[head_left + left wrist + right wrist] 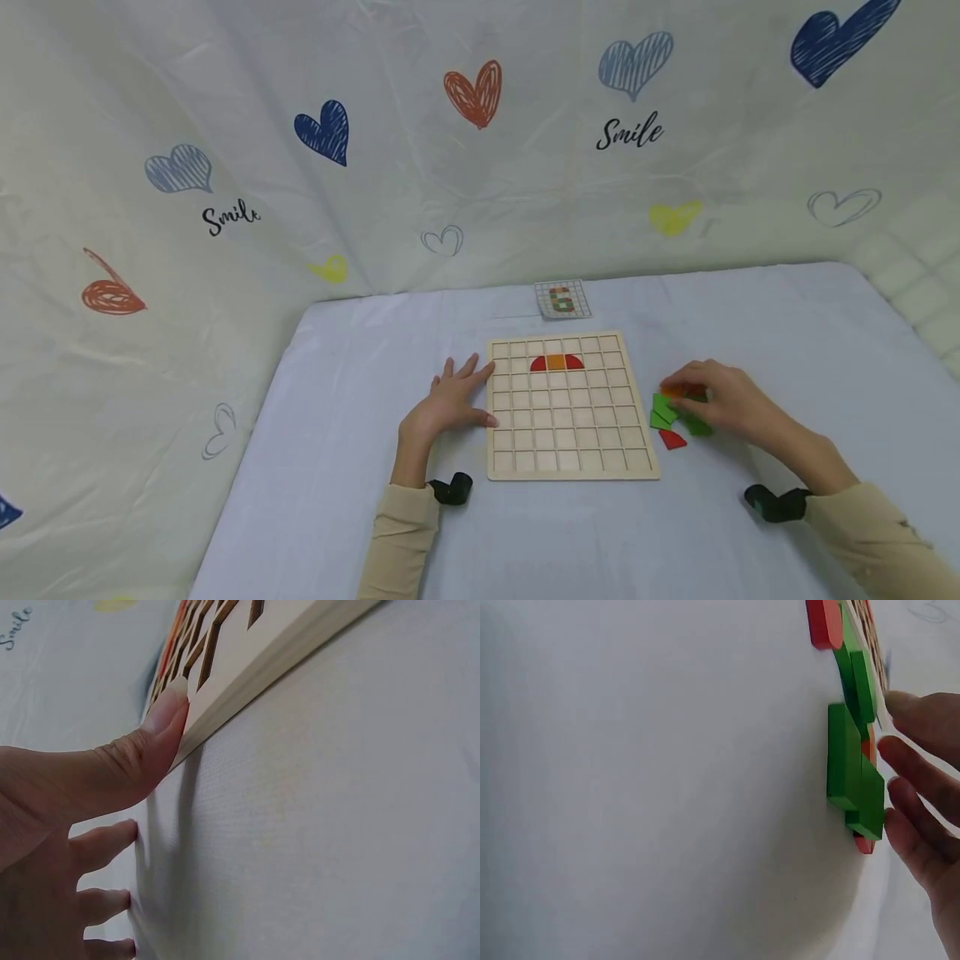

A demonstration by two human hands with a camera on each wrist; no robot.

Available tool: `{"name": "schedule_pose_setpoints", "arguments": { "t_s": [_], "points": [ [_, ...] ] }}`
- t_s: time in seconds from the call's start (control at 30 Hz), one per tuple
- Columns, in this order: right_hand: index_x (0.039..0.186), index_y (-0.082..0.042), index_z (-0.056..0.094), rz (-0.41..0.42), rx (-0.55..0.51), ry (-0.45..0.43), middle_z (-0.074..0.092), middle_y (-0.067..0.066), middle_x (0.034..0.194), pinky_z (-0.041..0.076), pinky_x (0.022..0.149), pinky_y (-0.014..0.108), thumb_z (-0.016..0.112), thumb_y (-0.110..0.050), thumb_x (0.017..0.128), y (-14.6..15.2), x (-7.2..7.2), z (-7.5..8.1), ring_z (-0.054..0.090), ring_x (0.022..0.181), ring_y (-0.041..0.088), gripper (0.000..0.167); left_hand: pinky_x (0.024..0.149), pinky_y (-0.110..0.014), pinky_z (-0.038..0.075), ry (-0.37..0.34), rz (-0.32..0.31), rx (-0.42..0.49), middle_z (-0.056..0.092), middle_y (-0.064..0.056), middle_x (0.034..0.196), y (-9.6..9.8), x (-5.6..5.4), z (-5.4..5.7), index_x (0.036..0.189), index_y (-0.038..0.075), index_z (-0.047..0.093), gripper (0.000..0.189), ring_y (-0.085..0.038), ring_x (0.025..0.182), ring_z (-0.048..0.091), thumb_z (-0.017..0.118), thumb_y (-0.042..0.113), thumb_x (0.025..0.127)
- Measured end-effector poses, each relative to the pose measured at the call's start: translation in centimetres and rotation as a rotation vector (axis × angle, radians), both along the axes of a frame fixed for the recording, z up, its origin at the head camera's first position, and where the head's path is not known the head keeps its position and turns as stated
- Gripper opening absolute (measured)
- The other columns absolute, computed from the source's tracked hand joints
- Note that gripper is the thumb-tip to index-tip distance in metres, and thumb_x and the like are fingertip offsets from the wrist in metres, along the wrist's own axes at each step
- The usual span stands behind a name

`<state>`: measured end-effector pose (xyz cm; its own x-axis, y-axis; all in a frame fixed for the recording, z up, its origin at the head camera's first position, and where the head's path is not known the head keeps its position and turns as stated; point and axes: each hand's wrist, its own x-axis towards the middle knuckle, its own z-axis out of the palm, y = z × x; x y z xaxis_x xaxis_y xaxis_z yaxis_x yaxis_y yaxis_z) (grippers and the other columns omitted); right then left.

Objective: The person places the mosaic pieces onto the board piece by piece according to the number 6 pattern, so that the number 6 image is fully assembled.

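Note:
A square wooden grid board (566, 417) lies on the table, bearing an orange square (556, 362) flanked by two red quarter-round pieces (574, 362). My left hand (446, 401) rests at its left edge with fingers spread; the thumb (161, 716) lies on the rim. My right hand (723, 400) hovers over a loose pile right of the board, fingertips bent down at an orange piece (672, 391). Thumb and fingers stand apart there in the right wrist view. Green pieces (844, 757) and a red piece (672, 439) lie beside them; part of the pile is hidden by the hand.
Behind the board lies a pattern card (562, 299) with a coloured figure on a grid. White cloth covers the table (330, 367). At the back hangs a white curtain (525, 183) printed with hearts. Dark wrist cameras (776, 505) sit at both wrists.

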<state>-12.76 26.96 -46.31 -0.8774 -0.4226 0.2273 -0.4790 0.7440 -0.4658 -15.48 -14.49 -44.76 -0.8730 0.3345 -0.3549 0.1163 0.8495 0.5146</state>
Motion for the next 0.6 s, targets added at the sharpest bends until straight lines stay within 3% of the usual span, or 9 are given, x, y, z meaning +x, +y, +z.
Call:
{"name": "schedule_pose_setpoints", "arguments": {
  "t_s": [0.13,0.3,0.6],
  "points": [
    [0.101,-0.006,0.079,-0.009,-0.009,-0.037,0.07,-0.006,0.091,0.051,0.063,0.022,0.089,-0.01,0.076,-0.5,0.5,0.0,0.053,0.075,0.001,0.028,0.124,-0.067,0.008,-0.001,0.002,0.007,0.015,-0.009,0.173,-0.1,0.0,0.0,0.162,0.021,0.035,0.094,-0.047,0.158,-0.002,0.085,0.03,0.083],
    [0.104,-0.003,0.077,-0.043,0.036,-0.134,0.069,-0.004,0.091,0.053,0.067,0.024,0.089,-0.016,0.079,-1.3,1.0,0.4,0.058,0.078,0.008,0.031,0.125,-0.067,0.008,-0.003,0.006,0.013,0.015,-0.009,0.173,-0.1,0.1,0.1,0.162,0.021,0.036,0.094,-0.047,0.158,-0.003,0.086,0.03,0.083],
    [0.108,-0.001,0.076,-0.01,0.023,-0.187,0.066,-0.005,0.091,0.054,0.067,0.022,0.085,-0.008,0.081,-1.6,1.2,0.5,0.056,0.078,0.002,0.029,0.125,-0.067,0.008,0.0,0.009,0.015,0.015,-0.009,0.173,0.0,0.1,0.1,0.162,0.021,0.036,0.094,-0.046,0.158,-0.003,0.086,0.03,0.083]
  ]
}}
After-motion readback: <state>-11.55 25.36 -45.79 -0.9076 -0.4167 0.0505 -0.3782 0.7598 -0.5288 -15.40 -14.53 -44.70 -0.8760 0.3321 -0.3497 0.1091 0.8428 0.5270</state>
